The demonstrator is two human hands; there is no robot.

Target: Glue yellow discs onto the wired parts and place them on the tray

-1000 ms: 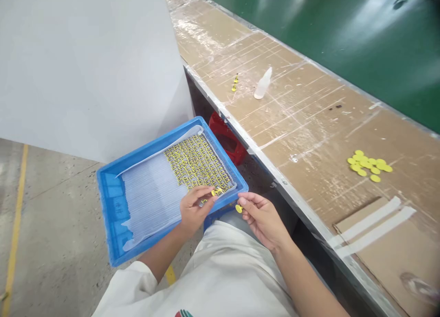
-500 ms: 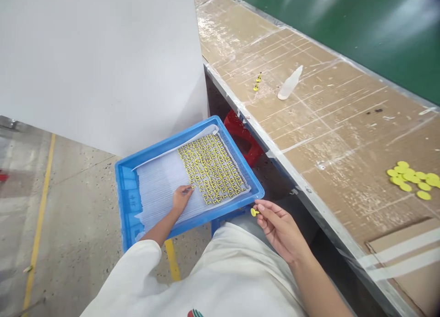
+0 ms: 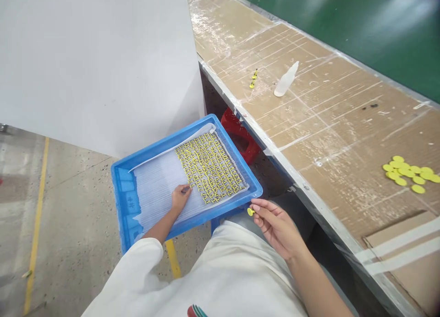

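My left hand reaches into a blue tray, its fingertips pinched at the edge of closely set rows of small yellow-and-black pieces. Something dark shows at those fingertips, too small to make out. Just outside the tray's near right corner, my right hand pinches a small yellow disc with a short stem between thumb and fingers. White ribbed sheeting lines the tray under the rows.
A cardboard-covered table runs along the right. On it are a white bottle, a few small yellow-and-black pieces and several yellow discs. A red stool stands below the table edge. A white panel rises behind the tray.
The view has shifted slightly, so everything sits a little further left. My left fingers have drawn back slightly from the row edge. My right hand keeps hold of the disc.
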